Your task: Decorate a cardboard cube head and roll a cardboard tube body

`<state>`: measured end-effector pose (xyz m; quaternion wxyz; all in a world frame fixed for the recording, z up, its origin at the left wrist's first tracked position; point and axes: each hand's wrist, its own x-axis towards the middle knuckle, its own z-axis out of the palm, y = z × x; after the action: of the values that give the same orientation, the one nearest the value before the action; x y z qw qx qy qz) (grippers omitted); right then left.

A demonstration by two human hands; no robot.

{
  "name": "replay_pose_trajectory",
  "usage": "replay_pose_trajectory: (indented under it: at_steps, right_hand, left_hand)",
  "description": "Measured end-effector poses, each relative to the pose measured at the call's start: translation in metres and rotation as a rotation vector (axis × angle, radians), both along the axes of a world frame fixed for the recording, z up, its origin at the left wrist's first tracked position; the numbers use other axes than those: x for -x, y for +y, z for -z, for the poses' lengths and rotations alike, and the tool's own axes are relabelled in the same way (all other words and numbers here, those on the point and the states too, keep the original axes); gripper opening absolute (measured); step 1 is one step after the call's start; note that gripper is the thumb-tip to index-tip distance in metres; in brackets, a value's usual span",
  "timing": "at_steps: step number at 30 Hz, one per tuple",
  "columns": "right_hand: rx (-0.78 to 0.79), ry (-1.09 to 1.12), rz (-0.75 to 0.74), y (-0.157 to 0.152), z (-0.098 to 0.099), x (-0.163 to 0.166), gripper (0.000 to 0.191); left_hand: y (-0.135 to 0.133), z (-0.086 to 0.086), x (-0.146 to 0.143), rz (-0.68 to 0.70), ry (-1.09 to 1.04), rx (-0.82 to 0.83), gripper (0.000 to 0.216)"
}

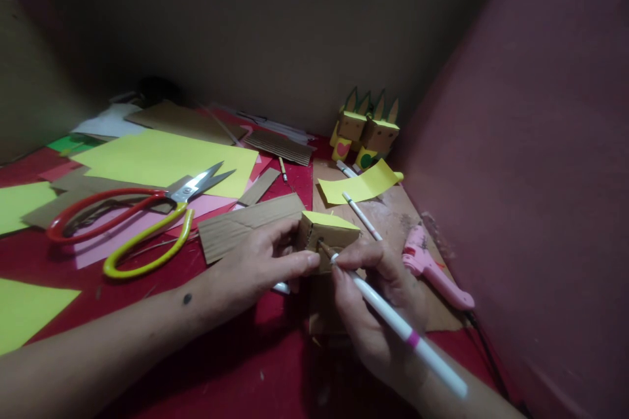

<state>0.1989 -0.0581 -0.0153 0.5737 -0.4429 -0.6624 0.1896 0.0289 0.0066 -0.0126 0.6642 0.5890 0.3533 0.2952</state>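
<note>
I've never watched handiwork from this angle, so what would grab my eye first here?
Probably the large scissors at left, blades parted, with one red and one yellow handle, lying over paper and cardboard. Next, near the centre, the white marker in the person's right grip, its brown tip at the yellow-topped cardboard box in the left grip. Behind, toward the right, stand two pointy-eared cardboard figures.

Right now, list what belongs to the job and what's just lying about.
In use: white marker, in the right hand; yellow-topped cardboard box, in the left hand.

Apparently lying about: scissors; pink glue gun; curved yellow paper strip.
</note>
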Motion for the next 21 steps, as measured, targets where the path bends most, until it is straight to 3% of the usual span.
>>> replay_pose_trajectory:
  at_steps: [21]
  right_hand:
    - [-0.05, -0.001, 0.073, 0.0019, -0.0032, -0.0006, 0.016]
  left_hand:
    - [0.0003, -0.0005, -0.0001, 0.014, -0.008, 0.0, 0.05]
